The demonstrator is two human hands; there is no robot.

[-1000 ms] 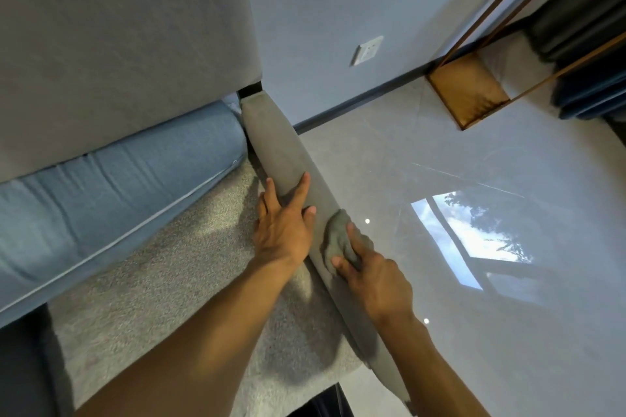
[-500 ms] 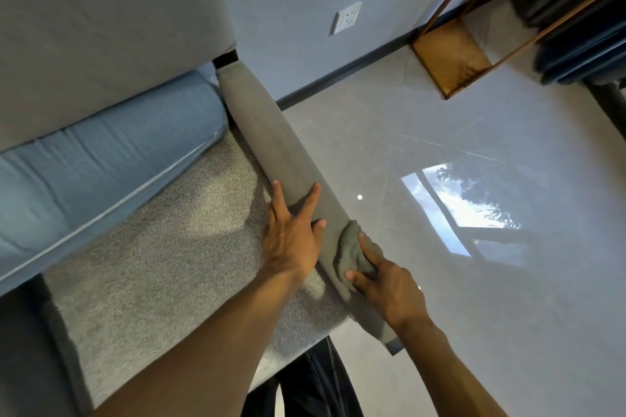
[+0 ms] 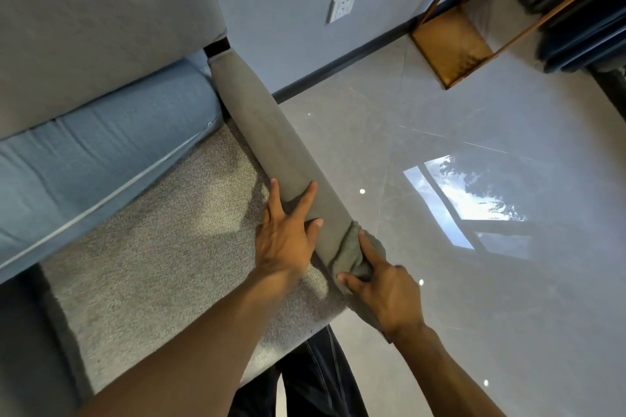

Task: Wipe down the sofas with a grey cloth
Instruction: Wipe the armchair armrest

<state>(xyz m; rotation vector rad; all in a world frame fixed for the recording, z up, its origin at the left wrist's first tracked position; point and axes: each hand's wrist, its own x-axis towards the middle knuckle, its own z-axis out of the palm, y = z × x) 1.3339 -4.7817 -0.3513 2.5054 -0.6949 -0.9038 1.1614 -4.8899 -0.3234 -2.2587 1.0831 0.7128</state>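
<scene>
Grey cloth (image 3: 352,254) sits bunched up on the low padded armrest (image 3: 271,132) of the sofa, near the armrest's front end and towards its outer edge. The right hand (image 3: 386,294) grips it, with the thumb hooked under the near side of the wad and the index finger laid along the top, pressing it onto the upholstery. Just beside it, the left hand (image 3: 288,240) lies flat with its fingers spread and straight. Its palm rests where the armrest meets the seat cushion (image 3: 162,230) and its fingertips reach up onto the armrest's inner slope; it holds nothing.

At the back of the seat a blue bolster cushion (image 3: 101,152) lies along the foot of the pale grey backrest (image 3: 84,27). Beyond the armrest, a glossy grey tiled floor (image 3: 474,298) mirrors a bright window (image 3: 471,196). A white wall socket (image 3: 342,6) is set above the dark skirting (image 3: 338,73), and a copper-coloured frame stand (image 3: 450,44) rests on the floor near dark curtains (image 3: 576,10). The person's dark trousers (image 3: 311,379) show below the seat's front edge.
</scene>
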